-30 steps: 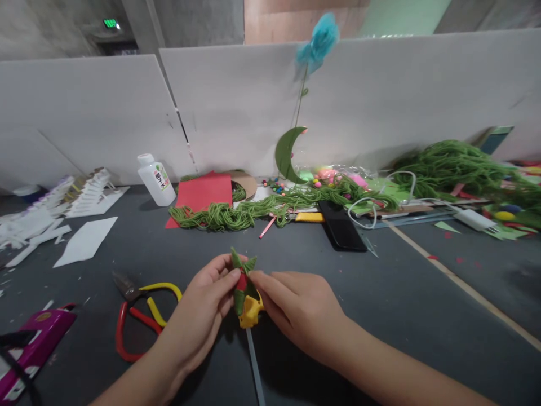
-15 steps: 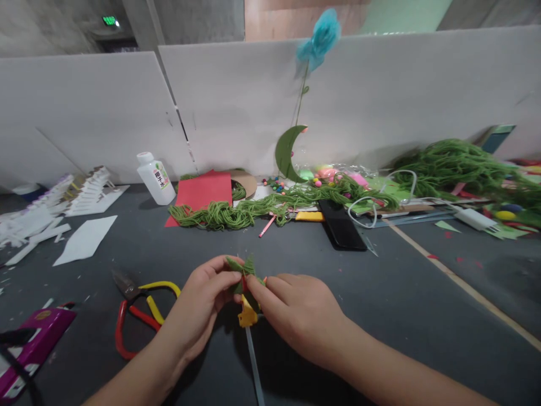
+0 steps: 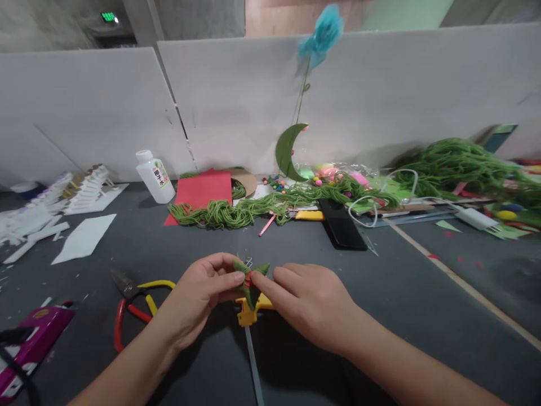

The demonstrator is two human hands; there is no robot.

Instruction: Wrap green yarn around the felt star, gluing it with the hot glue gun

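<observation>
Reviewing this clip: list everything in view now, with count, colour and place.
craft piece: 1, green and red, between the hands
tool: 1, yellow, beneath it
pliers: 1, red and yellow handles, left
purple item: 1, far left
bottle: 1, white, back left
red sheet: 1, back
yarn: 2 main heaps, green, back centre and right
pencil: 1, pink, centre
slab: 1, black, right of centre
plug: 1, white, right
crescent: 1, green, back
flower: 1, blue, above it
scraps, beads: uncounted, mixed
left hand: 1, pinching craft piece
right hand: 1, fingers at craft piece
</observation>
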